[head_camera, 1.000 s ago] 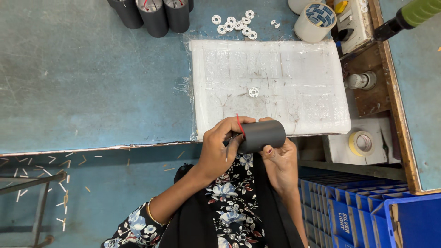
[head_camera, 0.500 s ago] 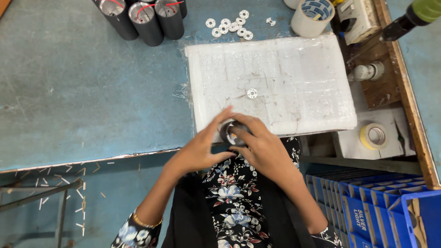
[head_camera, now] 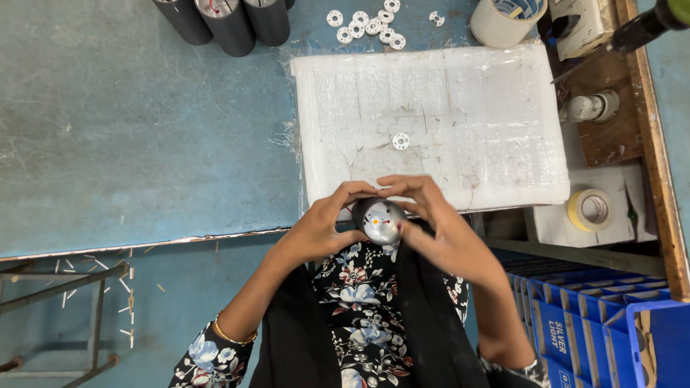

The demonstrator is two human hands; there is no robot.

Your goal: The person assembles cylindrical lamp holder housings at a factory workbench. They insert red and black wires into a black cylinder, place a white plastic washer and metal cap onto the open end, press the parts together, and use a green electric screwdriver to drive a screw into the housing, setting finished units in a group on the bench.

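Both hands (head_camera: 388, 223) have upended dark cylinder (head_camera: 379, 220)

A white foam pad (head_camera: 460, 115) lies on the blue tabletop (head_camera: 129, 136) at its near edge, one white washer (head_camera: 400, 141) on it. More washers (head_camera: 370, 25) and dark cylinders (head_camera: 230, 21) sit along the far edge.

Glossy metal-looking cylinder end (head_camera: 379, 219), crinkled clear plastic over white foam pad (head_camera: 460, 100) (worn, scuffed painted tabletop (head_camera: 129, 136))
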